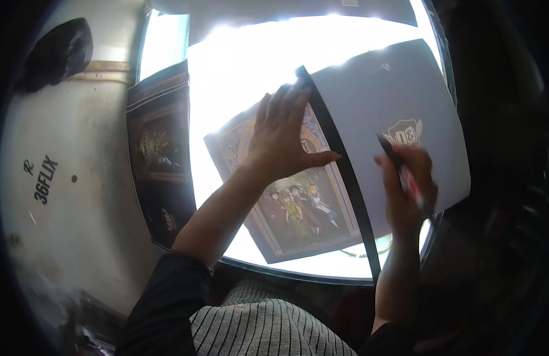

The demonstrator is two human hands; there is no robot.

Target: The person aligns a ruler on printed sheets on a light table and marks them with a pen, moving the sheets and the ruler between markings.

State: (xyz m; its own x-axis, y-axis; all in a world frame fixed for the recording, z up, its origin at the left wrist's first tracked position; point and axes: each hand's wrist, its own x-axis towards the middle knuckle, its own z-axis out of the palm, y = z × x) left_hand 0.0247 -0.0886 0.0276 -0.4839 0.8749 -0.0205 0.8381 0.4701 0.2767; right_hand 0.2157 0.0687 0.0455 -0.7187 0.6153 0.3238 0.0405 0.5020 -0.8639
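My left hand (278, 139) lies flat with its fingers spread on a printed sheet (298, 216) showing costumed cartoon figures in an ornate frame. Its fingertips and thumb reach a long, straight black strip (347, 178), like a ruler, slanting across the sheets. On the strip's right is a pale grey sheet (369, 101) with a tan crest; I cannot tell whether the two sides are one piece. Over this pale part, my right hand (411, 184) grips a slim pen-like tool (386, 145) with a dark tip and some red on its body, slightly blurred.
Beneath the sheets glows a bright white light panel (244, 68). Dark printed sheets (161, 148) are stacked along its left edge. Another grey sheet (304, 10) lies at the far side. A black bag-like bundle (61, 52) rests on the pale surface (84, 225) at left.
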